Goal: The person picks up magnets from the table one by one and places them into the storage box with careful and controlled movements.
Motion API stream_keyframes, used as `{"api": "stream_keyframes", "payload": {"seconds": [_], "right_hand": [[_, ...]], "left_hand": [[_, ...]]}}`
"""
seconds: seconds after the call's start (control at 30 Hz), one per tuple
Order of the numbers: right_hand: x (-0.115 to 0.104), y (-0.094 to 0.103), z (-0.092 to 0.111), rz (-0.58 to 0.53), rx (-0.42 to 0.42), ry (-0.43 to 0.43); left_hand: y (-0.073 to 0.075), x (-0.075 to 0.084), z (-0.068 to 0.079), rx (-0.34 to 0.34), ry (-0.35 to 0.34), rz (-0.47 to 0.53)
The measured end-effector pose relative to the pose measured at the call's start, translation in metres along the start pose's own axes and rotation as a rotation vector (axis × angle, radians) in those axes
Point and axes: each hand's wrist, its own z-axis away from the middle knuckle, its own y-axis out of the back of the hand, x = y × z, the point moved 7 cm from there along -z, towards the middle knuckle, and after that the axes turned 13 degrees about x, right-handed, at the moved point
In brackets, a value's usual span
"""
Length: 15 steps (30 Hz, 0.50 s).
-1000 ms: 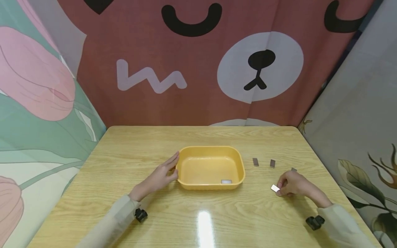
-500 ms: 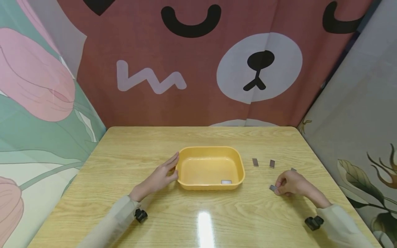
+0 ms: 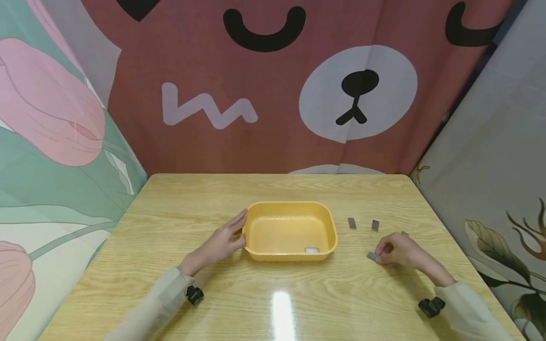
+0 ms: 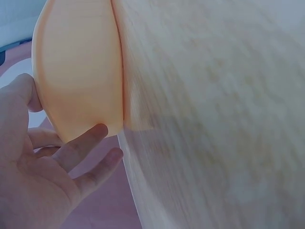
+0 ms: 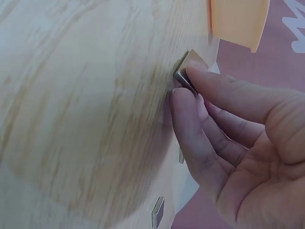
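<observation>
My right hand (image 3: 398, 251) pinches a small flat rectangular metal piece (image 3: 372, 255) between thumb and fingertips, low over the table. In the right wrist view the held metal piece (image 5: 193, 64) is tilted, its shiny face catching the table's colour. To its left lies the yellow tray (image 3: 290, 204), with a similar metal piece (image 3: 312, 250) on its floor near the front right corner. My left hand (image 3: 217, 246) touches the tray's left end, its fingers fairly straight. In the left wrist view, fingertips lie against the tray's outer wall (image 4: 78, 71).
Two more flat pieces, one nearer the tray (image 3: 351, 223) and one farther right (image 3: 375, 225), lie on the wooden table (image 3: 196, 199). Another piece (image 3: 404, 233) is partly hidden behind my right hand. A printed curtain (image 3: 273, 151) hangs behind the table's far edge.
My right hand has shifted slightly left with the metal piece, whose bright glare has turned to grey. My left hand and the tray stay where they were.
</observation>
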Motion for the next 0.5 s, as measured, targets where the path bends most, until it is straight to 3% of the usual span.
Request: {"api": "stream_keyframes", "payload": {"seconds": [0.5], "right_hand": [[-0.0051,0.0005,-0.0049,0.045,0.035,0.039]], "left_hand": [[-0.0015,-0.0009,-0.0003,-0.013,-0.007,-0.004]]}}
